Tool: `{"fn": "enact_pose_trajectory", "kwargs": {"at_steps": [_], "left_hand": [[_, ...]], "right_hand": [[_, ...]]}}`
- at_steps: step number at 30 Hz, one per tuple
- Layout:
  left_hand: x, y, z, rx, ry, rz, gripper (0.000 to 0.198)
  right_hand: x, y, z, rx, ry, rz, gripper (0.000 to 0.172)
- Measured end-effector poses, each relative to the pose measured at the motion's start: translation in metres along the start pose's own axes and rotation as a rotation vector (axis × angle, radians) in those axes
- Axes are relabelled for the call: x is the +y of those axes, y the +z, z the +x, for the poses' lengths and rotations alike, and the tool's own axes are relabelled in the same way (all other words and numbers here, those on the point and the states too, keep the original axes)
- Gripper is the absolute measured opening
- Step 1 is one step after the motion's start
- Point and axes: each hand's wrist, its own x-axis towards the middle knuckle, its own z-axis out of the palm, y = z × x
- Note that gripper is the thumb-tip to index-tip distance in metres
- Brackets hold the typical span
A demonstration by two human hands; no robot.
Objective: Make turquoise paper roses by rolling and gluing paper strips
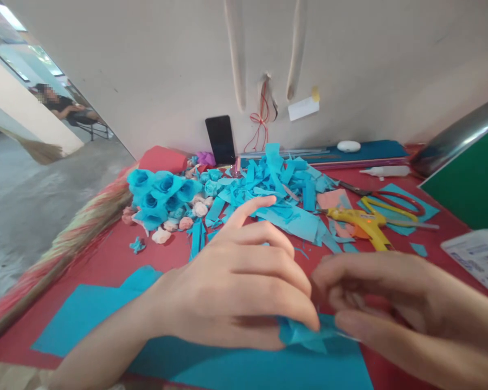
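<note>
My left hand (239,281) reaches in from the lower left, its fingers curled over a crumpled piece of blue crepe paper (305,331) with the index finger raised. My right hand (406,298) comes from the right, thumb and fingers pinched at the other end of that paper. A thin pale item shows between the right fingers, too blurred to name. Beneath both hands lies a flat sheet of blue paper (228,365) on the red tabletop (109,254).
Blue paper scraps (268,184) are heaped mid-table, with blue paper cones (162,189) and small rolled rosettes (186,222) to their left. A yellow glue gun (364,221) and scissors (390,199) lie right. A phone (220,140) leans on the wall; a person (65,105) sits in the far left background.
</note>
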Motion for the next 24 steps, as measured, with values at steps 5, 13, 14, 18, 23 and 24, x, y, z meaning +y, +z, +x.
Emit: {"fn": "enact_pose_trajectory", "kwargs": {"at_steps": [5,13,14,18,23,24], "left_hand": [[0.008,0.001,-0.001,0.108,-0.032,0.201,0.031],[0.001,0.014,-0.004,0.339,0.082,0.366,0.019],[0.000,0.013,-0.003,0.333,0.084,0.374,0.019],[0.001,0.005,0.004,0.294,0.025,0.403,0.016],[0.004,0.006,0.008,0.317,0.003,0.412,0.014],[0.004,0.007,0.008,0.321,-0.003,0.411,0.014]], "right_hand": [[-0.002,-0.035,0.008,0.576,0.119,-0.445,0.011],[0.074,-0.099,0.025,0.125,1.049,-0.859,0.012],[0.083,-0.101,0.025,0.030,1.070,-0.834,0.014],[0.107,-0.101,0.022,-0.164,1.114,-0.679,0.023],[0.117,-0.101,0.018,-0.099,1.147,-0.489,0.020],[0.118,-0.102,0.016,-0.059,1.137,-0.444,0.020]]}}
